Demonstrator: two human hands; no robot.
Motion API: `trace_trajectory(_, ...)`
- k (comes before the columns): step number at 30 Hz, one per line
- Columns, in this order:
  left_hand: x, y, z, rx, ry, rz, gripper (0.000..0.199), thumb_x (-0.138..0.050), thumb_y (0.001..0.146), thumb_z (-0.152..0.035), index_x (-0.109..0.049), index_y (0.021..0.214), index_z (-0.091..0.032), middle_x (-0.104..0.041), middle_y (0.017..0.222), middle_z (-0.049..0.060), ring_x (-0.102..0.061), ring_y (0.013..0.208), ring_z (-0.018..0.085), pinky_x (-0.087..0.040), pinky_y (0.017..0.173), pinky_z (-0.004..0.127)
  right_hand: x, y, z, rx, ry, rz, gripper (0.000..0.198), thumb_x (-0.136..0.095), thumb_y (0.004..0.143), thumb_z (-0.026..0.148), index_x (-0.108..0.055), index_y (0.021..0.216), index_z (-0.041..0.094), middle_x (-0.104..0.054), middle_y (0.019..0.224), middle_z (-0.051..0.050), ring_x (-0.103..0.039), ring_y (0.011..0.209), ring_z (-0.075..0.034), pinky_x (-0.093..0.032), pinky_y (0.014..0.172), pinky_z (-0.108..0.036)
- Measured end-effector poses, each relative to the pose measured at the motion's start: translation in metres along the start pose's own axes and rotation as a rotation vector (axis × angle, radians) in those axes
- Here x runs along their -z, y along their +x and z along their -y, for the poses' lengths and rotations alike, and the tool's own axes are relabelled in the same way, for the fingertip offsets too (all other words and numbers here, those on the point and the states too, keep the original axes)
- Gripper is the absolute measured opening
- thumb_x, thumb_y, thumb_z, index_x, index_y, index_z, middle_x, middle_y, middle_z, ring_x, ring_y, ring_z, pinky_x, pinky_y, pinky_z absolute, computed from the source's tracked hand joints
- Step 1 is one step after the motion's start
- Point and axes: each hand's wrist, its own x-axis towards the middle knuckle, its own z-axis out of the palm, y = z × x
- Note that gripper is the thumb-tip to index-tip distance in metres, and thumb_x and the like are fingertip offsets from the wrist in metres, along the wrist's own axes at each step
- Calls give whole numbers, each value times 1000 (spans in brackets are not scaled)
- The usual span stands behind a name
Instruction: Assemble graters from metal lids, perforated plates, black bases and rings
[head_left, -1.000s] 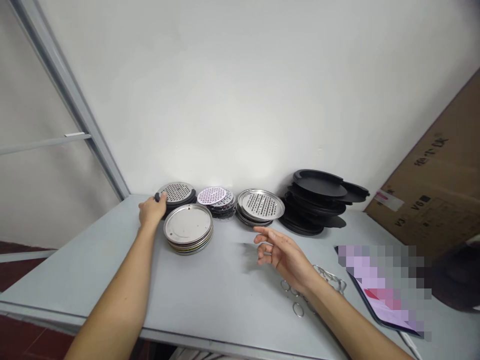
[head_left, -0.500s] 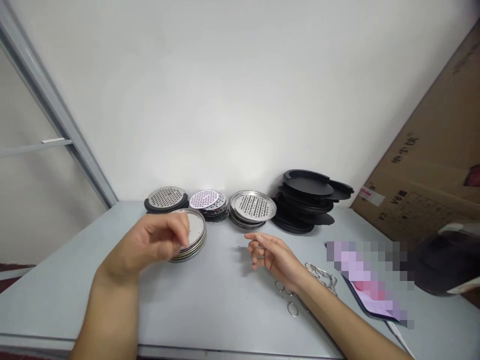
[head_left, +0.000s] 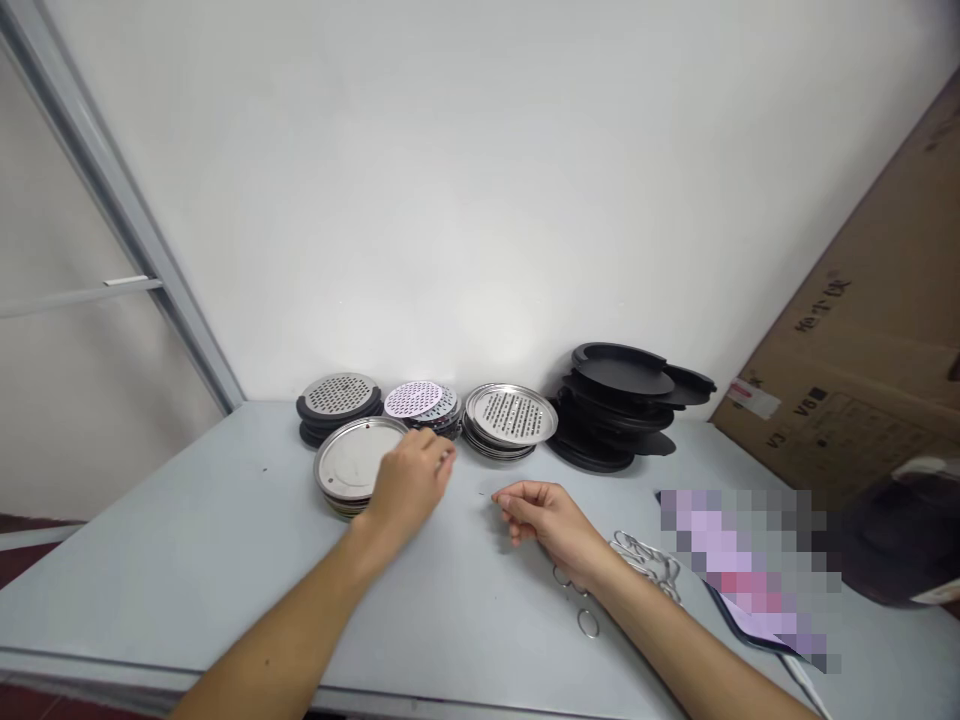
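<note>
My left hand (head_left: 409, 475) is in front of the right edge of a stack of round, rimmed metal plates (head_left: 351, 465). Its fingers are closed in a pinch, and anything between them is too small to make out. Facing it across a short gap, my right hand (head_left: 546, 515) hangs over the table with thumb and index finger pressed together. Whatever its fingertips hold, if anything, cannot be seen. Several metal rings (head_left: 589, 624) and a tangle of metal clips or loops (head_left: 652, 568) lie partly behind my right forearm.
Along the wall stand black-edged perforated discs (head_left: 341, 396), thin perforated discs (head_left: 416, 399), metal grater-like discs (head_left: 516, 415) and a leaning pile of black round trays (head_left: 622, 375). A phone (head_left: 757, 632), partly blurred, lies right, near a cardboard box (head_left: 847, 370) and a dark rounded object (head_left: 892, 530).
My left hand has moved right, from in front of the plate stack toward my right hand, uncovering the top plate. My right thumb and index finger have come together.
</note>
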Motion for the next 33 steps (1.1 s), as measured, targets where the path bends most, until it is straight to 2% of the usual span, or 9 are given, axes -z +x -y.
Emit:
trace_trajectory(1, 5, 3, 10, 54, 36, -52, 16, -52, 90, -22, -67, 92, -19, -64, 89, 5, -57, 87, 19, -43, 77, 30, 0, 0, 0, -6, -5, 2, 28, -75, 72, 38, -70, 82, 12, -60, 68, -1, -52, 52, -9, -45, 53, -26)
trace_trajectory(3, 14, 8, 30, 180, 109, -73, 15, -55, 88, -25, -68, 89, -20, -64, 87, 5, -56, 85, 21, -43, 76, 31, 0, 0, -1, -15, -14, 7, 28, -75, 73, 38, -70, 82, 12, -61, 68, -1, -52, 52, -10, -45, 53, -25)
trace_trajectory(6, 19, 13, 51, 306, 81, -2, 18, -56, 87, -33, -69, 85, -21, -65, 82, 4, -58, 79, 20, -41, 73, 31, -1, -1, -1, -24, -22, 18, 28, -74, 73, 37, -69, 83, 12, -61, 68, -1, -52, 53, -10, -44, 53, -25)
trace_trajectory(8, 19, 12, 55, 334, 34, 46, 25, -55, 87, -41, -68, 79, -21, -66, 79, 3, -59, 75, 18, -40, 70, 30, -1, -2, 0, -32, -34, 24, 29, -73, 73, 38, -69, 85, 12, -61, 67, -1, -52, 52, -9, -44, 53, -25)
trace_trajectory(12, 17, 9, 46, 358, 34, 120, 34, -55, 84, -51, -62, 69, -21, -66, 74, 2, -59, 70, 18, -35, 61, 29, -3, -2, -2, -41, -133, 38, 26, -69, 74, 36, -68, 87, 12, -61, 68, -1, -52, 52, -10, -45, 53, -26)
trace_trajectory(18, 13, 5, 35, 404, 146, 192, 29, -56, 83, -48, -60, 70, -22, -67, 73, 2, -60, 69, 20, -26, 54, 28, -6, 0, -8, 105, -417, 40, 20, -60, 79, 31, -67, 85, 13, -58, 66, 0, -51, 51, -11, -44, 52, -25)
trace_trajectory(25, 8, 3, 28, 396, 247, 152, 23, -50, 85, -37, -60, 71, -22, -68, 74, 3, -60, 67, 21, -25, 54, 28, -6, 2, -11, 114, -425, 50, 21, -59, 81, 32, -67, 86, 13, -58, 67, 0, -51, 51, -11, -44, 51, -25)
trace_trajectory(33, 10, 5, 26, 420, 251, 170, 28, -48, 86, -39, -65, 72, -22, -69, 73, 5, -61, 69, 21, -27, 57, 29, -5, 0, -12, 109, -417, 63, 21, -58, 80, 32, -67, 86, 13, -58, 66, 0, -51, 50, -10, -42, 50, -23)
